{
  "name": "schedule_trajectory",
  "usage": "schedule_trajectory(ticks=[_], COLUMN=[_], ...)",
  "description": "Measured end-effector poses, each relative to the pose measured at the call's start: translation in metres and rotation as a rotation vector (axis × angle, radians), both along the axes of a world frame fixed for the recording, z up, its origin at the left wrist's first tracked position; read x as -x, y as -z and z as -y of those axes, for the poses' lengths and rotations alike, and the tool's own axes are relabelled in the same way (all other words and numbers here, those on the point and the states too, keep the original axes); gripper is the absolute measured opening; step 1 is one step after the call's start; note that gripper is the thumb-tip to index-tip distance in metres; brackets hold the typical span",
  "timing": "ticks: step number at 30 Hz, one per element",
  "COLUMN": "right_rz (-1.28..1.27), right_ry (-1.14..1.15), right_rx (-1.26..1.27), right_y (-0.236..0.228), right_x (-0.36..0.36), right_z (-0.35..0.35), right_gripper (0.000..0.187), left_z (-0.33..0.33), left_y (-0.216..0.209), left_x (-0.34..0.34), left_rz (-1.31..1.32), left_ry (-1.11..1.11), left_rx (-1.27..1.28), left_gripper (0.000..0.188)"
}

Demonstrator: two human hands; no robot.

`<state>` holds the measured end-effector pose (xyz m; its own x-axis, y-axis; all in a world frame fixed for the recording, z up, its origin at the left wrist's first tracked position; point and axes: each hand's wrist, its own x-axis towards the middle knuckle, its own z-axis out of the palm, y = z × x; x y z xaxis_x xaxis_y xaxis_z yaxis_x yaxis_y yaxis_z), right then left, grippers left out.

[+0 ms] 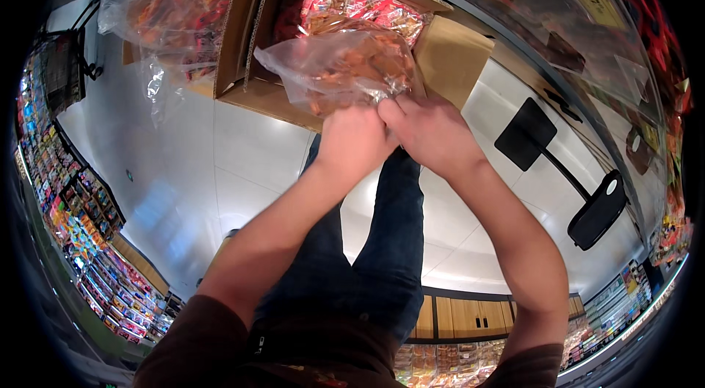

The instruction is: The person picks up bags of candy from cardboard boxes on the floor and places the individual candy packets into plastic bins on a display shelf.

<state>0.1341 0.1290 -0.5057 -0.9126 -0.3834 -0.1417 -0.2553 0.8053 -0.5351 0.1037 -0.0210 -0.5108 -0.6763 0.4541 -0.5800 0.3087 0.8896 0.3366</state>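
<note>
Both my hands meet at the near end of a clear plastic bag filled with orange-brown wrapped pieces. My left hand is closed on the bag's edge, its fingers partly hidden under the plastic. Right beside it, my right hand pinches the same edge, thumb and fingers together. The bag lies over the near side of an open cardboard box. Behind it in the box are red and pink shiny packets.
To the left, another cardboard box holds a plastic bag of red-orange packets. A clear-walled display bin runs along the right. A black scale-like device on a post stands at right. Stocked shelves line the far left.
</note>
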Motion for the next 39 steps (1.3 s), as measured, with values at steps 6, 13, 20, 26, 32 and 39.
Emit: schedule_trajectory(ticks=[6,13,20,26,32,39], right_rz=[0.276,-0.100,-0.246,-0.173,0.113,0.384], right_ry=[0.031,-0.221,-0.239,-0.253,-0.059,0.765], right_rx=[-0.094,-0.111,-0.075,-0.153,0.019,0.438], right_y=[-0.006,0.041,0.054,0.063,0.055,0.032], right_x=[0.010,-0.001,0.006,0.011,0.013,-0.015], right_z=[-0.012,-0.029,-0.033,-0.046,-0.032,-0.008], right_gripper=[0.015,0.015,0.014,0.010,0.009,0.033], left_z=[0.008,0.041,0.061,0.056,0.056,0.025], left_y=[0.004,0.000,0.009,0.010,0.019,0.011], left_x=[0.002,0.010,-0.008,-0.015,-0.021,-0.019], left_rz=[-0.079,0.048,0.027,-0.036,-0.192,0.543], left_ry=[0.144,0.389,0.169,0.069,0.009,-0.800], left_rx=[-0.075,-0.276,-0.439,-0.427,-0.377,-0.222], left_gripper=[0.022,0.026,0.034,0.033,0.034,0.055])
